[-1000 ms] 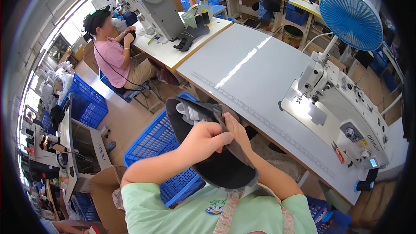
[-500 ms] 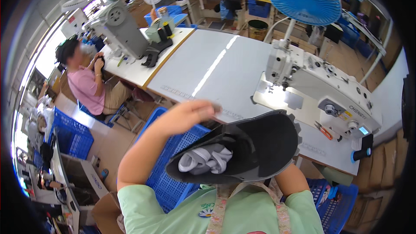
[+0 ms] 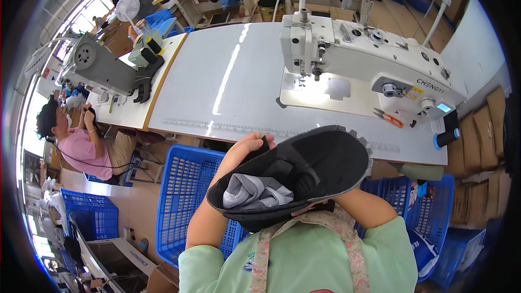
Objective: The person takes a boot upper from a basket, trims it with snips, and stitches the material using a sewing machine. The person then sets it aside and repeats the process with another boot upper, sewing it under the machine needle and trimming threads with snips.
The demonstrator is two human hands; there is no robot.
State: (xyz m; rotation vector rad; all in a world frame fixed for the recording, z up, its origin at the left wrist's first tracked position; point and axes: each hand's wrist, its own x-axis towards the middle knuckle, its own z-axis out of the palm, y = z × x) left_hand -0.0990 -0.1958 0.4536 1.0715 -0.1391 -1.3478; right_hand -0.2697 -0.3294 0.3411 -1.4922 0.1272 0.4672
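Observation:
A black, hollow, boot-like piece [image 3: 331, 157] with a notched right edge is held up in front of my chest, its opening toward me. Crumpled grey cloth [image 3: 252, 191] lies inside its left part. At its far left edge, my left hand [image 3: 254, 145] is closed, fingers pinching a black flap. My right forearm [image 3: 366, 206] runs in behind the piece from the right. The right hand supports it from beneath, its fingers mostly hidden.
Ahead is a white sewing table [image 3: 201, 87] with a lit sewing machine [image 3: 363, 65], orange-handled snips [image 3: 392, 120] and a dark thread spool [image 3: 446, 138]. Blue crates [image 3: 172, 206] stand below the table. At the left, a person in pink [image 3: 89, 149] sits by another machine [image 3: 100, 65].
My left hand has come from a blurred sweep above the piece to its far left edge and now grips there. The view has shifted; the piece stays held up.

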